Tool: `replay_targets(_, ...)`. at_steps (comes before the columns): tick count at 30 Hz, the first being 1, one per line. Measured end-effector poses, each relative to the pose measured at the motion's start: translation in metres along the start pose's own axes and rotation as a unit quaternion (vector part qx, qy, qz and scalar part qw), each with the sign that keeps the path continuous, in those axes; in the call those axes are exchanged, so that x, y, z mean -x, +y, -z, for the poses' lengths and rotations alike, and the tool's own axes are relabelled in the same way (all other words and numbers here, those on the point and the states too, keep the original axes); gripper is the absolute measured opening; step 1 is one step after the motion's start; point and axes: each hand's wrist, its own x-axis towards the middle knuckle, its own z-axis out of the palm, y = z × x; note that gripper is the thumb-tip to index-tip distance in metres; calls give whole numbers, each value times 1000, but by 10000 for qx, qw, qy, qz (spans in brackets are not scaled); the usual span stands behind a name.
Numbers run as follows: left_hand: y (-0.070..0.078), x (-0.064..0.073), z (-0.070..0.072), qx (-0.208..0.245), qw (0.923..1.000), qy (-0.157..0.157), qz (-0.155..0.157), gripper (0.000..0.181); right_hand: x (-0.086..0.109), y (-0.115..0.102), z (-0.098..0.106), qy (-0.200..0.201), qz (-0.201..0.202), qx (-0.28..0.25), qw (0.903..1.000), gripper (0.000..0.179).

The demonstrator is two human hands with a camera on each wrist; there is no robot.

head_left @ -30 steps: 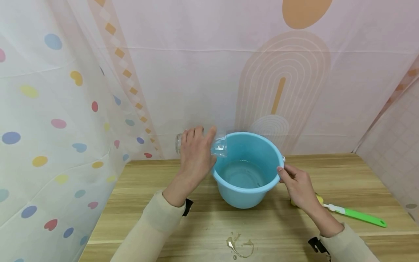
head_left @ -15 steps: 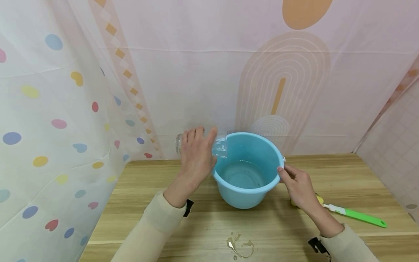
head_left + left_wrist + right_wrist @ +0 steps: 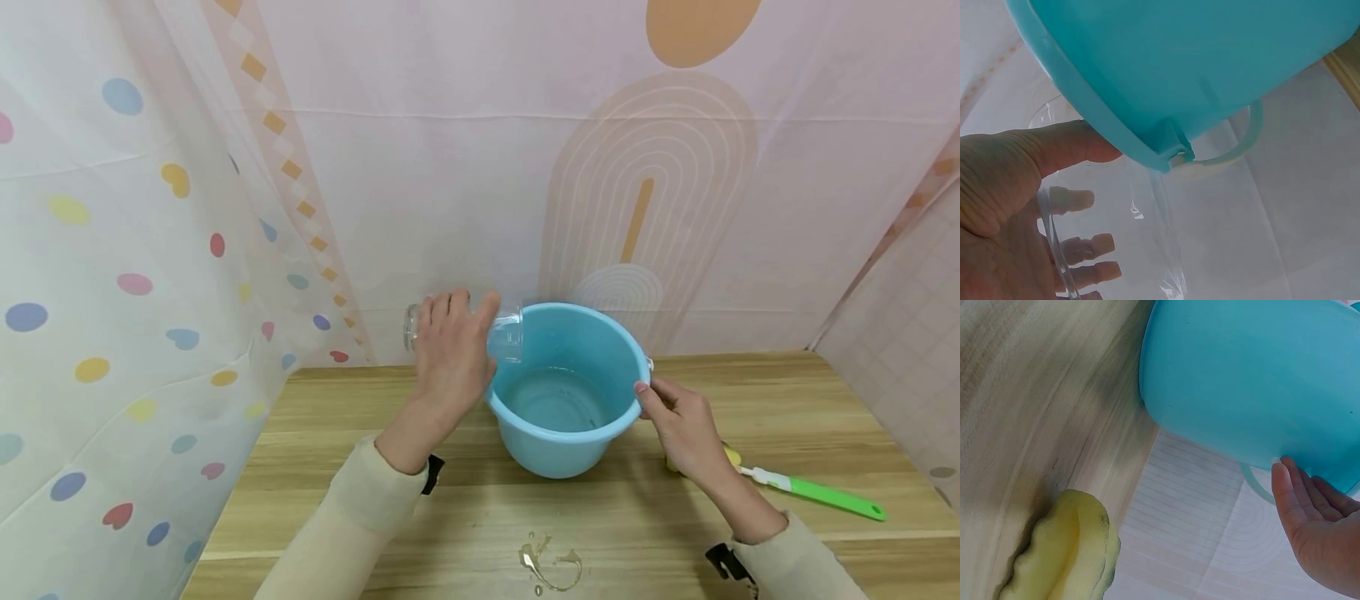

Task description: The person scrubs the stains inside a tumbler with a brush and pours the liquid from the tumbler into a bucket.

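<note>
A light blue bucket (image 3: 562, 454) stands on the wooden table with a shallow layer of water (image 3: 557, 400) at its bottom. My left hand (image 3: 453, 354) grips a clear glass (image 3: 506, 335) lying almost on its side, base to the left and mouth over the bucket's left rim. Seen from the left wrist, the fingers wrap the transparent wall of the glass, and the thumb is by the bucket's rim (image 3: 1079, 94). At the bucket's right side, my right hand (image 3: 682, 425) holds the rim between thumb and fingers. The right wrist view shows those fingers (image 3: 1304, 494) under the rim.
Right of the bucket lies a brush with a green handle (image 3: 836, 497) and a yellow sponge head (image 3: 1069, 550), partly behind my right hand. A small puddle (image 3: 551, 567) wets the wooden table (image 3: 360, 517) in front. Patterned curtains (image 3: 420, 167) hang behind and at both sides.
My left hand and the glass have shifted very slightly right over the bucket. The right hand and the bucket stay where they were.
</note>
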Motion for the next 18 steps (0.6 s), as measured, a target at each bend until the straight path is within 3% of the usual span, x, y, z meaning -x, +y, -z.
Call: replay_targets(18,2,-2,-1,-59,9999,-100,-18,51,1,2,0,-4,-28,-43,10000,43)
